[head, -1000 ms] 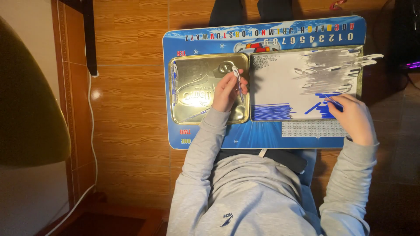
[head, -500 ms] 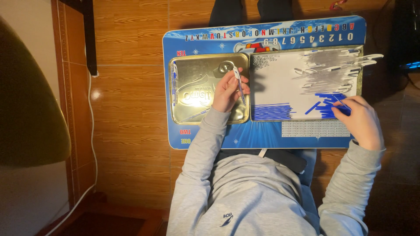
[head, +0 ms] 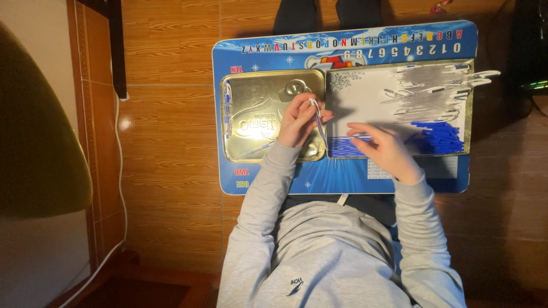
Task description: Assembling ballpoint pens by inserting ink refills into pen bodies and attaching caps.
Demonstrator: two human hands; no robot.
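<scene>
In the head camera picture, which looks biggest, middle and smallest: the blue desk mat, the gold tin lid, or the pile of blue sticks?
1. Blue desk mat, biggest: everything lies on it.
2. Gold tin lid.
3. Pile of blue sticks, smallest.

A single overhead camera looks straight down at the blue lap table (head: 342, 171), from well above it. The wearer's grey torso fills the lower frame below the table; wooden floor (head: 171, 142) surrounds it on every side.
</scene>
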